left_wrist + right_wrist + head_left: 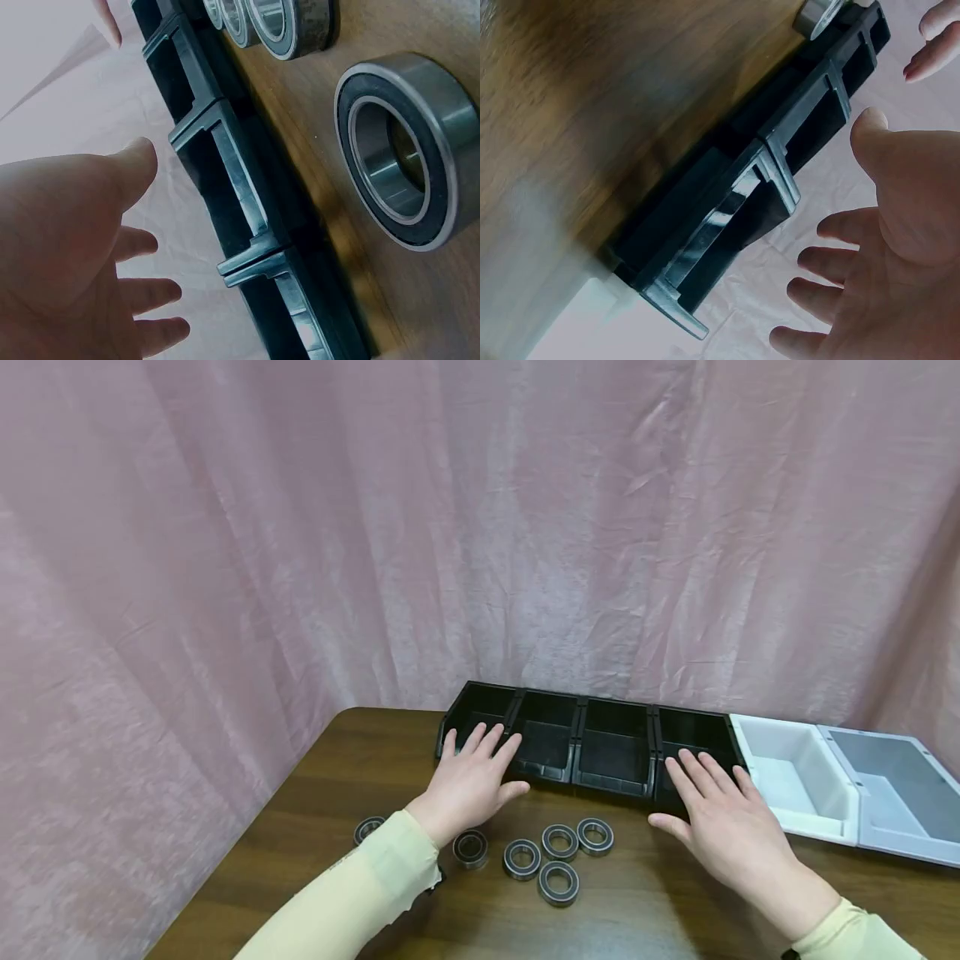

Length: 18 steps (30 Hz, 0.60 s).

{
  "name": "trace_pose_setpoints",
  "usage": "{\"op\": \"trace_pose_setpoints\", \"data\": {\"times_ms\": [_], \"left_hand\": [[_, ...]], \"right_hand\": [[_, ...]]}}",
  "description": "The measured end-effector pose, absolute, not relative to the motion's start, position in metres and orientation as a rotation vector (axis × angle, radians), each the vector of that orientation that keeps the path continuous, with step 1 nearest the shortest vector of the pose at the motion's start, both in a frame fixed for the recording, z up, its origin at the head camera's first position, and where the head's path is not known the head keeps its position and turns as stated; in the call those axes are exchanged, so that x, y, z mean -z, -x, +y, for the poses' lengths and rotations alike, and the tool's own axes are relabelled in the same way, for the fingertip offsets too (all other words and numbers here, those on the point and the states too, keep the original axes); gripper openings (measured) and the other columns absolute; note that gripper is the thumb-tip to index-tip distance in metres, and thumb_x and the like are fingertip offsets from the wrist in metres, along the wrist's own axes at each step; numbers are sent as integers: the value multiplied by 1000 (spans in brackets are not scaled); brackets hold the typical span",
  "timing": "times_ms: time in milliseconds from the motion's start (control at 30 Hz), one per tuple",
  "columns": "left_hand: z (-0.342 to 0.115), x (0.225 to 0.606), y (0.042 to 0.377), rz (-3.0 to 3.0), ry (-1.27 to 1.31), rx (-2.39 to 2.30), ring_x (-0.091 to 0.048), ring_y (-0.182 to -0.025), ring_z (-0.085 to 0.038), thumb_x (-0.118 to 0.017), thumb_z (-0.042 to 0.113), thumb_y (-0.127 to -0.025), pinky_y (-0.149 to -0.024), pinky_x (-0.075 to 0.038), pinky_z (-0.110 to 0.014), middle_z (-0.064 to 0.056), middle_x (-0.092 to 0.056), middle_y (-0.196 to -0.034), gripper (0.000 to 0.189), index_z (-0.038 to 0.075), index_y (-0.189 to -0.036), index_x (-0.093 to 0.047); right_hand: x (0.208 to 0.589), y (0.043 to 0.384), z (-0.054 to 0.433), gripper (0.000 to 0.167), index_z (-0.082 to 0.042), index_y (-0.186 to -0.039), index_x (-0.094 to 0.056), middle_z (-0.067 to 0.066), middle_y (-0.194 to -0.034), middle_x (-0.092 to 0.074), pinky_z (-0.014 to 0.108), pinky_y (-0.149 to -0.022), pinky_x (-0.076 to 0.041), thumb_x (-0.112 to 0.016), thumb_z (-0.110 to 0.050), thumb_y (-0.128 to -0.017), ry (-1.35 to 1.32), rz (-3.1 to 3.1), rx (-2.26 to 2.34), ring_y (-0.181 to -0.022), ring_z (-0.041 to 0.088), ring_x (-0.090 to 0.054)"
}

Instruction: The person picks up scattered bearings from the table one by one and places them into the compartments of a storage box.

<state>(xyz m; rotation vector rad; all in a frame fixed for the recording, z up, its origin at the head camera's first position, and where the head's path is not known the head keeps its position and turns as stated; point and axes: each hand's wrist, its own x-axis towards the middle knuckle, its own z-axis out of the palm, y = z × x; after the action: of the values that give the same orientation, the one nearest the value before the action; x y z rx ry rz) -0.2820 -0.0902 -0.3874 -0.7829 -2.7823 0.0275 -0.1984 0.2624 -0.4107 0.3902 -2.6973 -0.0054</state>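
My left hand hovers palm down with fingers spread, overlapping the leftmost black bin in the head view. Nothing is in it. My right hand is likewise spread and holds nothing, its fingertips over the front of the rightmost black bin. Several steel ball bearings with dark seals lie on the wooden table between and below the hands. One bearing lies near the left wrist, another is partly hidden by the left sleeve, and a third sits closest to me. A large bearing shows in the left wrist view.
The black bins stand in a row along the back of the wooden table. To their right a white bin and a pale grey bin continue the row. A pink curtain hangs right behind them.
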Motion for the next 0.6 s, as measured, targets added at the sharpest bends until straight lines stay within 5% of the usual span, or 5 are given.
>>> {"op": "trace_pose_setpoints", "data": {"times_ms": [600], "left_hand": [[-83, 387, 306, -2918, 705, 12, -40, -159, -39, -59, 61, -110, -126, -27, -75, -14, -41, -175, 75, 21, -171, -43]], "right_hand": [[409, 206, 278, 83, 9, -154, -56, 40, -159, -47, 76, -119, -34, -74, -54, -102, -319, -2737, 0, -147, 59, -45]]}}
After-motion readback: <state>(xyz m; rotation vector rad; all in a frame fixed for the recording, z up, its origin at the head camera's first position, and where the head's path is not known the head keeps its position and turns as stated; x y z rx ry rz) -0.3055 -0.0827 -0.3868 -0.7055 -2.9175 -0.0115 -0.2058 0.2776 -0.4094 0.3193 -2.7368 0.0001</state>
